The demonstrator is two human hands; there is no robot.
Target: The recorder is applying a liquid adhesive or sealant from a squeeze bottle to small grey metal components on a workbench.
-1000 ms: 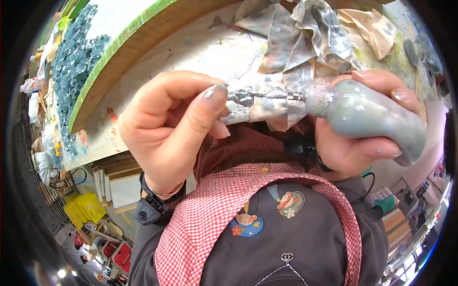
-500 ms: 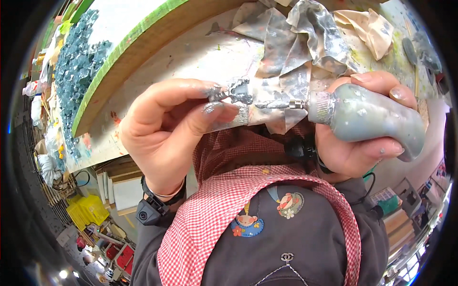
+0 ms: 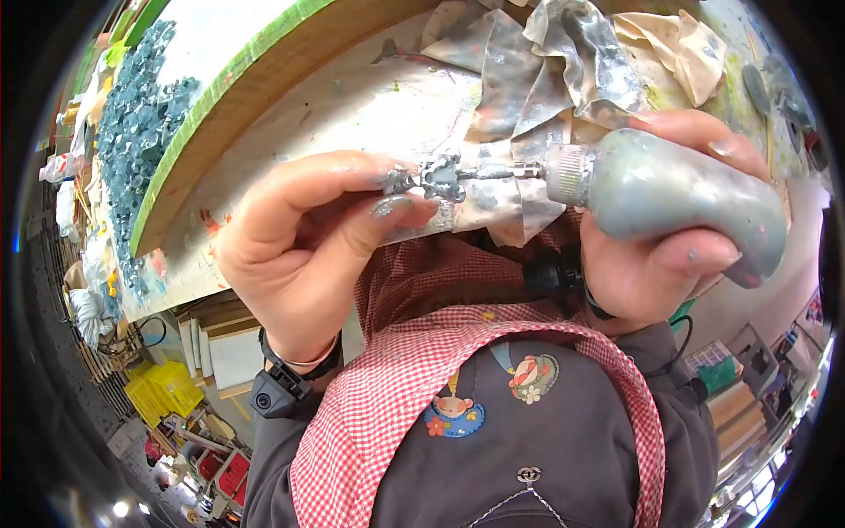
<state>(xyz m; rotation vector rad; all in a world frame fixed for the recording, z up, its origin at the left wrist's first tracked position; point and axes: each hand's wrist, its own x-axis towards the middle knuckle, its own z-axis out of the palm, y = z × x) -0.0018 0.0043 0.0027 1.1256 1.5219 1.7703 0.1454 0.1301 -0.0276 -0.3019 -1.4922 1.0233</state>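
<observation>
My left hand [image 3: 308, 233] pinches a small dark grey and silver piece [image 3: 437, 176] between thumb and forefinger. Its exact kind is too small to make out. Grey paint coats the fingertips. My right hand [image 3: 651, 255] is wrapped round a soft grey squeeze bottle [image 3: 678, 189], lying sideways with its ribbed collar and metal needle nozzle [image 3: 528, 170] pointing left. The nozzle's grey-smeared tip meets the right side of the small piece, or comes very close to it. Paint-stained cloths [image 3: 563, 79] lie on the table beyond the bottle.
A curved wooden board with a green edge [image 3: 238, 114] stands across the table at left. Beyond it lies a heap of small blue-grey pieces [image 3: 145, 132]. Stained table surface [image 3: 352, 114] shows behind my hands. A yellow crate [image 3: 165, 387] stands on the floor at lower left.
My right hand has tilted the bottle and raised its nozzle slightly, bringing the tip to the small piece. The left hand stays nearly in place, with the piece turned a little.
</observation>
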